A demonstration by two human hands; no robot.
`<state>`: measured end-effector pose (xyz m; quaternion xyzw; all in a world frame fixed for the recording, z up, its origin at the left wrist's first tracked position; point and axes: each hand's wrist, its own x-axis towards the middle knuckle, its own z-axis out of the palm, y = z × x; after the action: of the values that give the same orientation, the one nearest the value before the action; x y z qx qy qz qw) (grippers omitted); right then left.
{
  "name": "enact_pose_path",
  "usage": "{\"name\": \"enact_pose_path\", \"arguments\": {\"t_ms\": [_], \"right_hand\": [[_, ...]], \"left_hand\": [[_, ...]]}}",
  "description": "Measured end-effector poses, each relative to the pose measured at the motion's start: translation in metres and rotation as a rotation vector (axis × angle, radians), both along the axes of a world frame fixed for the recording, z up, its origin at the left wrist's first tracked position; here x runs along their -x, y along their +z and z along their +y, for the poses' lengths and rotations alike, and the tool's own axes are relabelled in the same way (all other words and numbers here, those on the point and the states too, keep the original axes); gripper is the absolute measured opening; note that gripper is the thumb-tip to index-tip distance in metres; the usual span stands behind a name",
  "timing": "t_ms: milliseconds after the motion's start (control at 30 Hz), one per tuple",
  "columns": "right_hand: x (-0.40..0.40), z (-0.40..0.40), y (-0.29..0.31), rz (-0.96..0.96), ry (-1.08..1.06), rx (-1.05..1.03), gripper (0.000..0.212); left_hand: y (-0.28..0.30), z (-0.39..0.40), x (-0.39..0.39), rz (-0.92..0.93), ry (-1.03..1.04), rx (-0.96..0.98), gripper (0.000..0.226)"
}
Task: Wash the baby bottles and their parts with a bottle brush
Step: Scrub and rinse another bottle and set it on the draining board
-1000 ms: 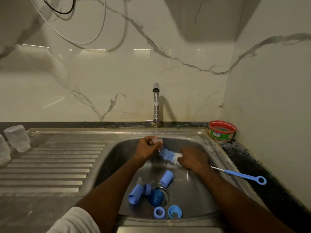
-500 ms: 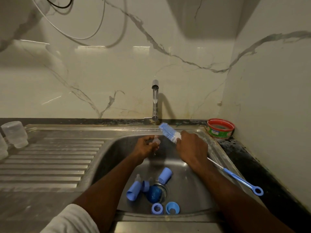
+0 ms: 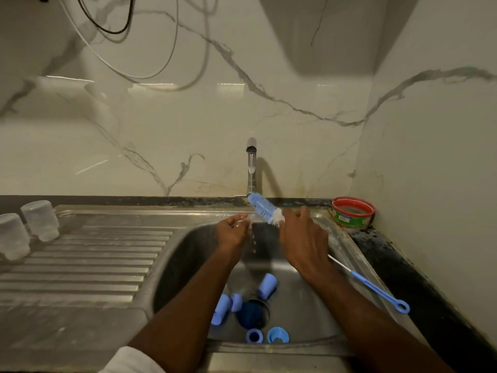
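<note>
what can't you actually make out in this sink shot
Head view only:
- Small clear part in the left hand: curled fingers and running water blur it.
- Right hand grip on the bottle brush: back of hand hides it.
- Drain: dark, contents unclear.
- Left clear bottle: cut by frame edge.

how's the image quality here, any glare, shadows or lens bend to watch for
Head view: dim and warm; glare streaks on the marble wall; the tap casts a shadow to its right; the wide lens bows the sink edges; the small clear part in the left hand is blurred by running water.
</note>
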<state>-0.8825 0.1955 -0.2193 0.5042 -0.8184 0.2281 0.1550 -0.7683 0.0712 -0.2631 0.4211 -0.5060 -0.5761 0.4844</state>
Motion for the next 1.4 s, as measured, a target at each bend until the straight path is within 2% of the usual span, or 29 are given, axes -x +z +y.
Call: {"name": "enact_pose_path", "arguments": {"t_ms": [100, 167, 267, 367, 500, 600, 700, 800, 933, 1033, 1133, 1233, 1300, 1400], "right_hand": [[-0.005, -0.002, -0.005, 0.083, 0.008, -0.071, 0.042], [-0.007, -0.006, -0.009, 0.108, 0.010, -0.121, 0.045], [-0.006, -0.017, -0.010, 0.093, -0.002, -0.149, 0.045], [-0.005, -0.025, -0.009, 0.062, -0.027, -0.136, 0.042], [0.002, -0.022, -0.004, 0.007, -0.075, -0.063, 0.041], [0.001, -0.017, -0.008, 0.047, 0.000, -0.108, 0.042], [-0.002, -0.019, -0.011, 0.048, 0.003, -0.181, 0.046], [0.003, -0.024, -0.004, -0.037, -0.064, -0.108, 0.036], [0.008, -0.021, -0.001, -0.025, -0.068, 0.001, 0.038], [-0.001, -0.019, -0.010, 0.040, 0.014, -0.041, 0.043], [-0.009, -0.022, -0.015, 0.062, 0.007, -0.110, 0.047], [-0.005, -0.025, -0.003, -0.013, -0.048, -0.037, 0.048], [0.000, -0.024, 0.004, 0.022, -0.079, 0.027, 0.042], [0.000, -0.019, 0.001, -0.017, -0.062, 0.046, 0.045]], "left_hand": [[-0.002, -0.002, 0.001, 0.008, 0.036, -0.002, 0.037], [0.000, -0.001, 0.000, -0.016, -0.004, 0.057, 0.040], [0.000, 0.004, 0.001, -0.156, -0.096, 0.224, 0.047], [-0.003, 0.005, 0.001, -0.179, -0.118, 0.233, 0.056], [-0.005, 0.000, -0.002, -0.210, -0.045, 0.213, 0.058], [-0.008, -0.005, -0.002, -0.240, 0.029, 0.226, 0.055], [-0.009, -0.001, 0.001, -0.230, -0.058, 0.275, 0.051], [-0.008, 0.002, 0.003, -0.204, -0.095, 0.294, 0.049], [-0.004, -0.003, 0.001, -0.102, -0.038, 0.160, 0.056], [-0.005, -0.004, 0.002, -0.038, -0.003, 0.047, 0.059], [-0.005, -0.001, 0.006, 0.045, -0.120, -0.042, 0.041], [0.000, 0.004, 0.011, 0.292, -0.267, -0.154, 0.026], [0.003, 0.002, 0.012, 0.400, -0.233, -0.199, 0.027], [0.001, -0.002, 0.012, 0.381, -0.182, -0.193, 0.010]]}}
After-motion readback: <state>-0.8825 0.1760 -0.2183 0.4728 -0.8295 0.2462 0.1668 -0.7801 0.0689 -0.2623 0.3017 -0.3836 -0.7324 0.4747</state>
